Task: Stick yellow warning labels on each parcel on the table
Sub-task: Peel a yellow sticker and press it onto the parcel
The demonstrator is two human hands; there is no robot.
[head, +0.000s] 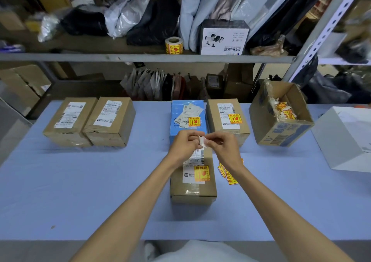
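Observation:
My left hand (185,144) and my right hand (222,147) meet above the table's middle, both pinching a small white piece of label paper (202,141). Directly under them lies a brown parcel (192,189) bearing a yellow warning label (201,173). Behind it, a blue parcel (187,119) and a brown parcel (226,117) each carry a yellow label. Two brown parcels at the back left (69,121) (110,121) show only white shipping labels. Loose yellow labels (228,175) lie on the blue cloth right of the near parcel, partly hidden by my right wrist.
An open cardboard box (281,115) holding crumpled label backings stands tilted at the back right. A white box (345,139) sits at the far right edge. A roll of yellow labels (174,45) stands on the shelf behind, among bags and a printed box (223,38).

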